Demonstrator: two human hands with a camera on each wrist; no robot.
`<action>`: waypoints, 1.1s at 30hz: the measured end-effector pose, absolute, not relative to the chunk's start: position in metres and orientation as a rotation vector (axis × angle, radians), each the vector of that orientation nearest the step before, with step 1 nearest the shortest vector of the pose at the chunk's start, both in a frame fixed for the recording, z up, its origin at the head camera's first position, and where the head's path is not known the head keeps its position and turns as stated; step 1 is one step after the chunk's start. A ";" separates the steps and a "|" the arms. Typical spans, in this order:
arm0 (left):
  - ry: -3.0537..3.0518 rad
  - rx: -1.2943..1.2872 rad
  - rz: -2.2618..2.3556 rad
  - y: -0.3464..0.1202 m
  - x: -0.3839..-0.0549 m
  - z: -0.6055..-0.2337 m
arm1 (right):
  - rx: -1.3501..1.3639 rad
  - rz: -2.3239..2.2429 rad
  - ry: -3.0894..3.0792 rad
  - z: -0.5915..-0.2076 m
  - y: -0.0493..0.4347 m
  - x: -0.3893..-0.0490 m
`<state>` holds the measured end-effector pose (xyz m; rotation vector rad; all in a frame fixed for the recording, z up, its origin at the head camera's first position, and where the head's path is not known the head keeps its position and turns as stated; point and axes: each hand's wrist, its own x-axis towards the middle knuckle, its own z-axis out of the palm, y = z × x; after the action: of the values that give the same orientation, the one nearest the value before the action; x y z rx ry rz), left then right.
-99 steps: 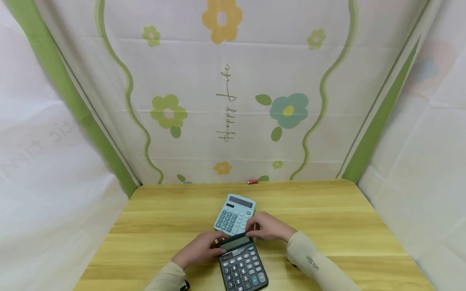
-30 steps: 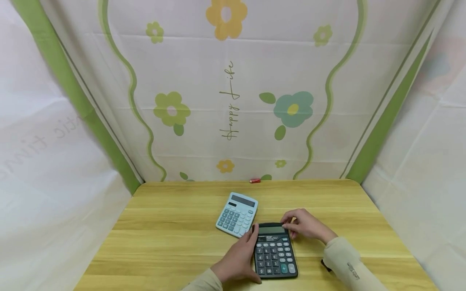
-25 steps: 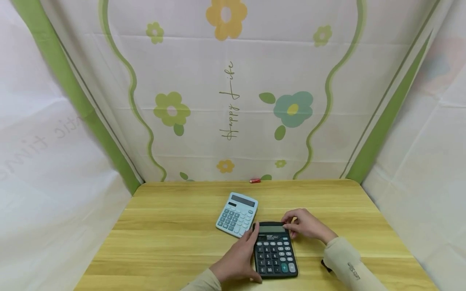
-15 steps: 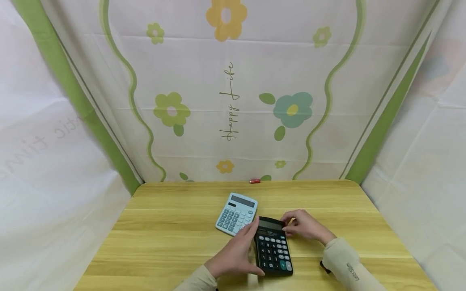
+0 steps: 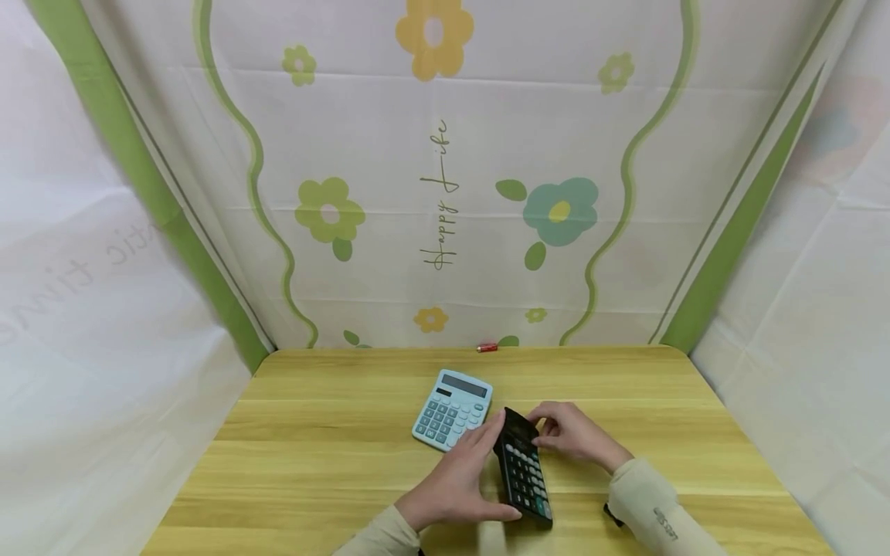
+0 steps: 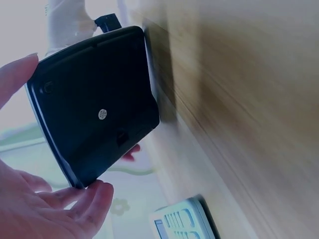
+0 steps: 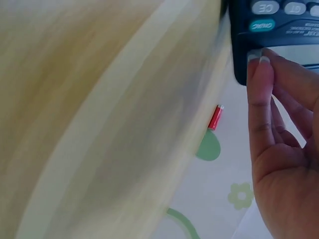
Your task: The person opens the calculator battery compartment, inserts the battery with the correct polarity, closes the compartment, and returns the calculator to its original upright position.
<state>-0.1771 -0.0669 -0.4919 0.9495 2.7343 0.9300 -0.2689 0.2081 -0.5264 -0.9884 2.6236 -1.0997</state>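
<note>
A black calculator (image 5: 525, 471) is tilted up on its right long side, its key face turned to the right. My left hand (image 5: 455, 480) holds its raised left side, thumb at the near corner and fingers at the far one. In the left wrist view the black calculator's back (image 6: 94, 99) shows, with a small round sticker. My right hand (image 5: 573, 436) pinches the far right corner by the display; thumb and fingertip meet there in the right wrist view. Just left of it, a light blue calculator (image 5: 455, 405) lies face up, partly behind my left fingers.
A small red cylinder, like a battery (image 5: 487, 347), lies at the back edge of the wooden table (image 5: 313, 463). White curtains with flower prints (image 5: 431, 154) hang behind and on both sides.
The black calculator first came rightward, away from the light blue one, lying face up. Since then its left side has been lifted, tipping it onto its right side; both hands stay on it.
</note>
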 end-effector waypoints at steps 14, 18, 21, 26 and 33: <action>2.658 0.954 1.168 -0.047 -0.180 -0.498 | -0.914 -1.298 2.432 -0.527 0.200 -0.266; 2.663 0.946 1.189 -0.041 -0.177 -0.499 | -0.891 -1.310 2.390 -0.529 0.199 -0.266; 2.664 0.953 1.194 -0.039 -0.176 -0.498 | -0.880 -1.287 2.413 -0.529 0.197 -0.265; 2.680 0.977 1.195 -0.035 -0.175 -0.501 | -0.892 -1.275 2.377 -0.528 0.198 -0.263; 2.660 0.966 1.198 -0.034 -0.175 -0.508 | -0.868 -1.510 1.883 -0.518 0.213 -0.261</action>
<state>-0.1751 -0.0343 -0.5082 0.9661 2.6598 1.1978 -0.2613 0.2132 -0.5182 -0.8680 1.8826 -1.5104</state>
